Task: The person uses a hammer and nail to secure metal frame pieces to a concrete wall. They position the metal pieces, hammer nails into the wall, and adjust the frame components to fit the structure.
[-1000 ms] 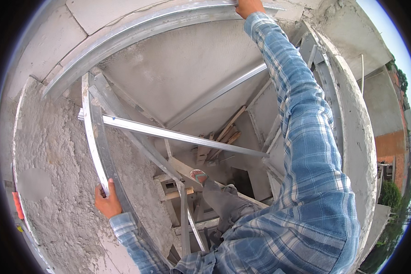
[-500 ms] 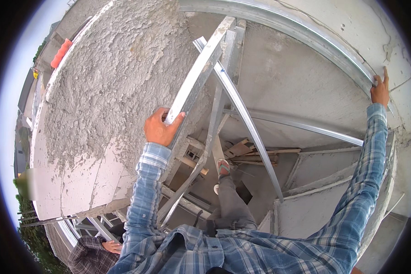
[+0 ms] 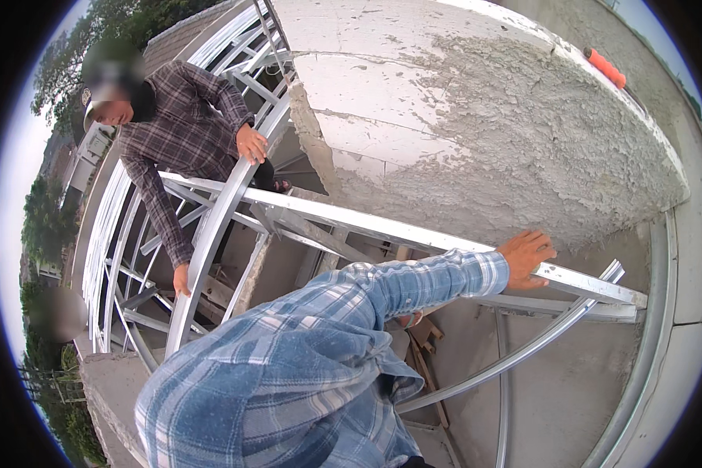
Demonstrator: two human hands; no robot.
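My left hand (image 3: 526, 257) grips the top edge of a long galvanized steel beam (image 3: 382, 226), fingers bent over it, close to the end that meets the wall. The beam runs back to the left toward a co-worker. Below my hand, a thinner metal strip (image 3: 554, 331) crosses under the beam end and slopes down. My plaid sleeve and shoulder fill the lower middle. My right hand is out of the picture.
A person in a dark plaid shirt (image 3: 187, 117) stands at the left, both hands on another steel beam (image 3: 203, 253). Roof framing (image 3: 117, 257) lies beyond. A partly rendered block wall (image 3: 522, 132) rises opposite, an orange-red object (image 3: 604, 69) on its top. Openings drop below the beams.
My view has swung to the left, bringing the co-worker and the framing into sight. My left hand stays on the beam; my right hand has left the picture.
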